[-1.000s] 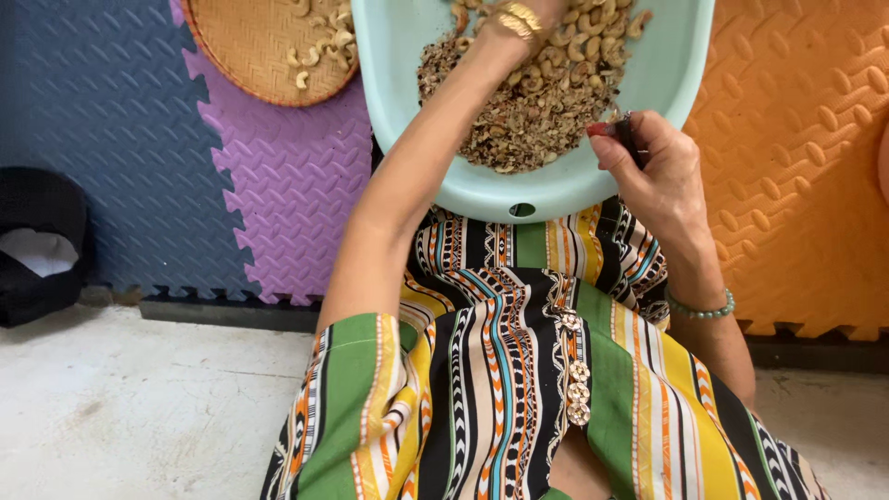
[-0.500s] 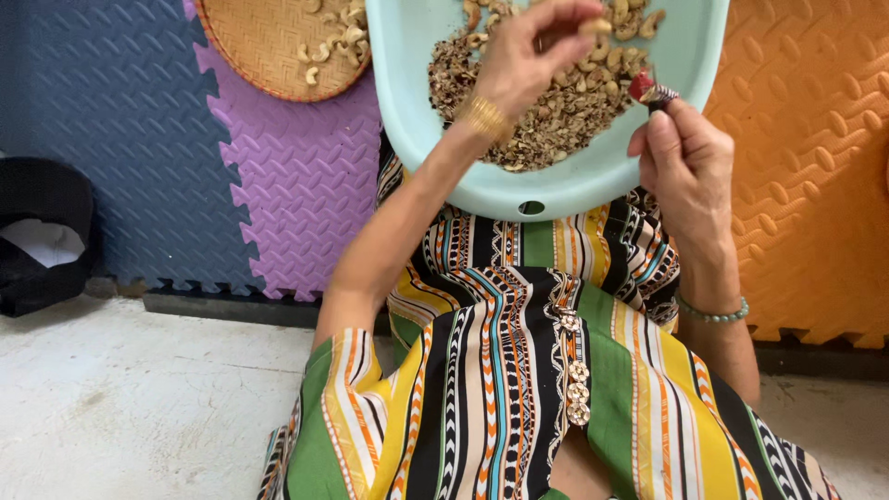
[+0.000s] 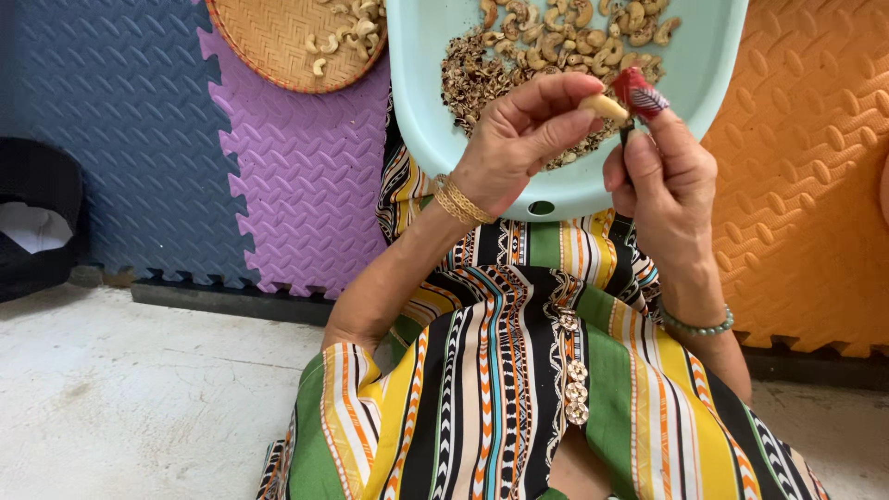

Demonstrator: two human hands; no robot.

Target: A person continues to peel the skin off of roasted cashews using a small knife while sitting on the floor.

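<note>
While the left hand pinches a pale, curved cashew kernel between thumb and fingertips, the right hand is clenched round a small dark-bladed peeling tool, its thumb capped with a red patterned finger guard pressed against the nut's far end. Both hands meet over the near rim of a pale turquoise plastic basin, which rests on the lap of a striped multicoloured dress. Beyond the fingers, the basin holds brown shell scraps and unpeeled cashews. Further off to the left hand's side lies a round woven basket with a few peeled nuts, on purple, blue and orange foam floor mats.

As a judgement, the blade could slip along the smooth kernel towards the left fingertips, because the grip is so fine; too hard a squeeze might also split the nut or flick it out of the basin.

Compared with half a second ago, the left hand has drawn back from the heap to meet the right, and the kernel now sits between them.
</note>
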